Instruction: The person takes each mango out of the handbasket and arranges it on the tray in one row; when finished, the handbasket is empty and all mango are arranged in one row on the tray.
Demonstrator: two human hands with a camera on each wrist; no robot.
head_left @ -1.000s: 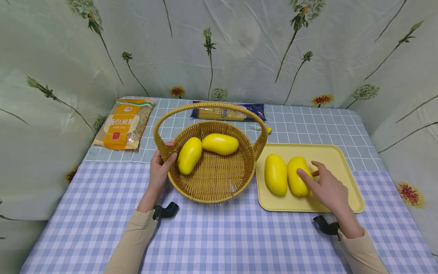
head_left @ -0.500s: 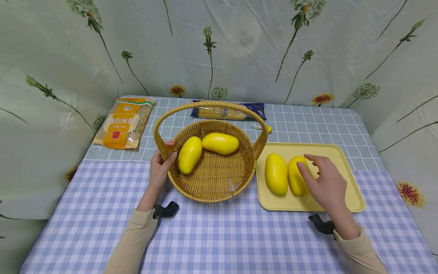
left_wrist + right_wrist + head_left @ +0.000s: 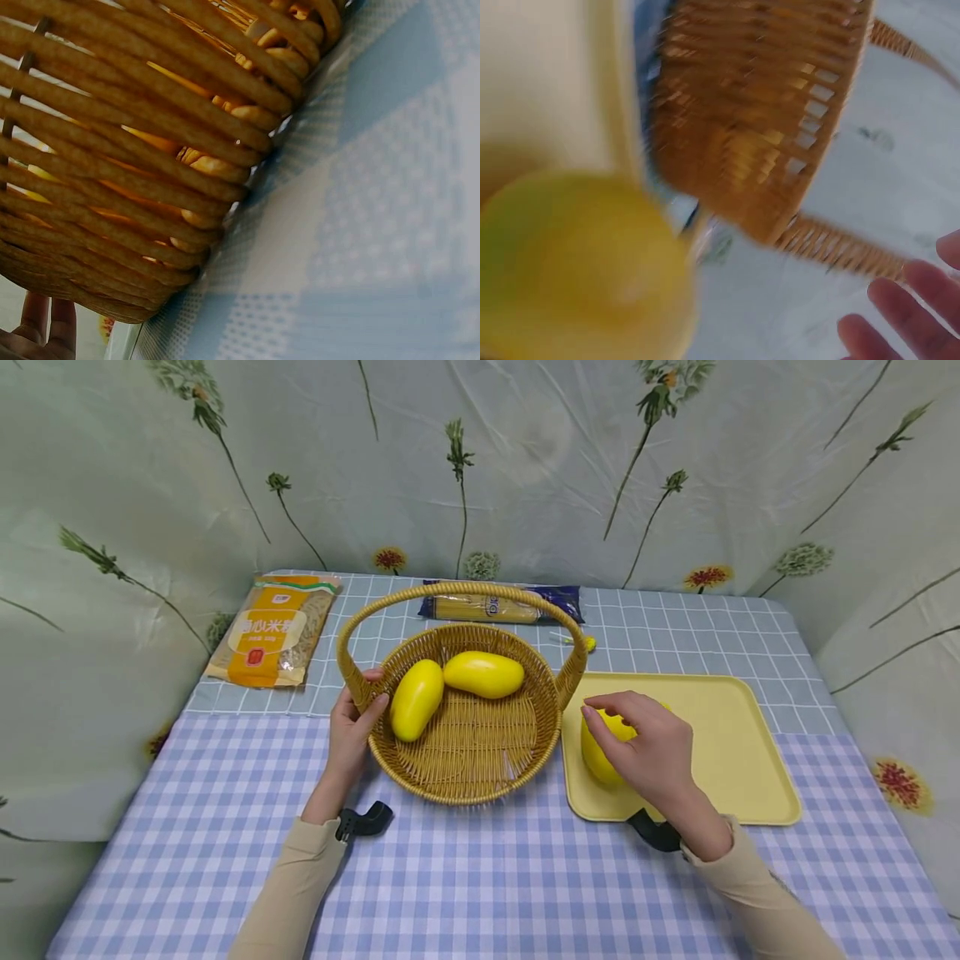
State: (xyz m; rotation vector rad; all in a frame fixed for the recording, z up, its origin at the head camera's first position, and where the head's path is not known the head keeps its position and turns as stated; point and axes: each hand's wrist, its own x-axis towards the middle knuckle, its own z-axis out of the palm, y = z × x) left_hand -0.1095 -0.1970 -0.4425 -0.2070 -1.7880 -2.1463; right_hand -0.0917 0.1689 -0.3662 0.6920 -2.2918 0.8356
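A wicker basket [image 3: 465, 795] with a tall handle stands mid-table, holding two yellow mangoes [image 3: 416, 700]. My left hand [image 3: 348, 739] grips its left rim at the handle's base, thumb inside; the left wrist view shows the woven wall [image 3: 135, 150] close up. On the yellow tray [image 3: 750, 752] to the right lie two more mangoes. My right hand [image 3: 652, 747] hovers over them, thumb and fingers apart, holding nothing. It partly covers the left one [image 3: 600, 756] and nearly hides the other. The right wrist view has a mango [image 3: 585, 262] well apart from the fingertips [image 3: 889, 296].
Behind the basket lies a blue-ended pasta packet [image 3: 491, 606], with a small yellow-tipped item [image 3: 589, 644] to its right. An orange food bag [image 3: 273, 631] rests at the back left. The basket's handle [image 3: 461, 589] arches high, and its right side borders the tray.
My right hand has lifted off the right-hand mango and moved left over the other one on the tray. My left hand and the basket stay put.
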